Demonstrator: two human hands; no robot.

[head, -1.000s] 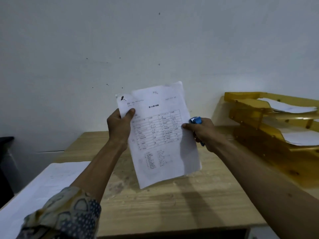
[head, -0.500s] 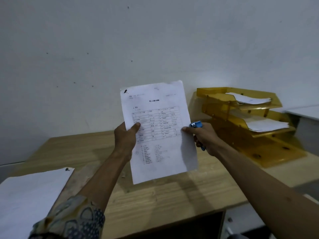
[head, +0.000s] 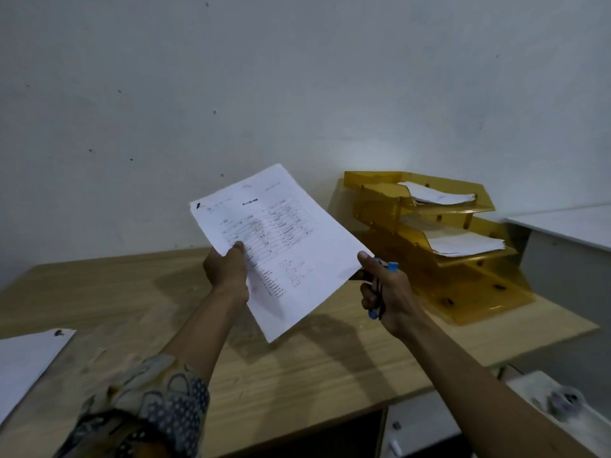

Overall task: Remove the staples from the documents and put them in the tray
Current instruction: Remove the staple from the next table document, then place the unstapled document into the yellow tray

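Amber tray [head: 373, 177] at right, left hand [head: 226, 272] and right hand [head: 395, 294] pinching document [head: 297, 249], blue tool [head: 392, 267] in right fist

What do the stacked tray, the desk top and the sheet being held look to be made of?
The tray looks like amber see-through plastic, probably acrylic, with a glossy finish; the papers show through its walls. The desk top shows pale wood grain, matte and scuffed; I cannot tell whether it is solid wood or laminate. The document is thin, matte white paper with a printed table.
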